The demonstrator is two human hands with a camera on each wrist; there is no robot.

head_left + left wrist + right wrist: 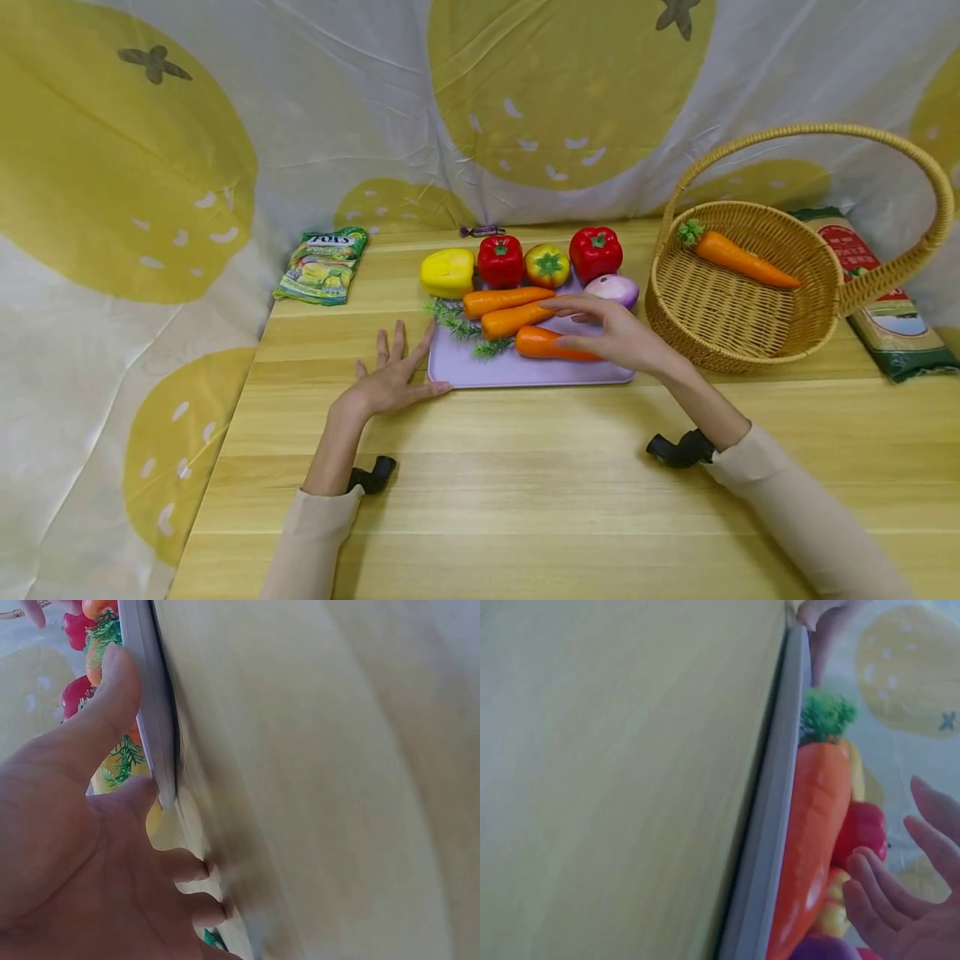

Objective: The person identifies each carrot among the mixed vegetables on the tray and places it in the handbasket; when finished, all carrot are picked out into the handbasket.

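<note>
My left hand [390, 385] spreads its fingers at the left end of a lilac tray [480, 372], thumb at the front corner. In the left wrist view, the thumb and index finger lie along the tray's edge. Over the tray's right half is my right hand [611, 333], its fingers apart and gently bent. Beneath it lies the front carrot [810, 832]; two more carrots [502, 300] lie behind. Along the back are a yellow pepper [446, 275], two red peppers [500, 261] and a yellow-red fruit or vegetable [547, 265]. A purple-white round vegetable [617, 289] sits at the right.
A wicker basket [686, 346] with a tall handle stands right of the tray, with one carrot [750, 260] inside. Behind it lies a green-and-red package [892, 312]. A green snack bag [322, 265] and a purple wrapped candy [482, 231] lie toward the back, near the hanging cloth [360, 100].
</note>
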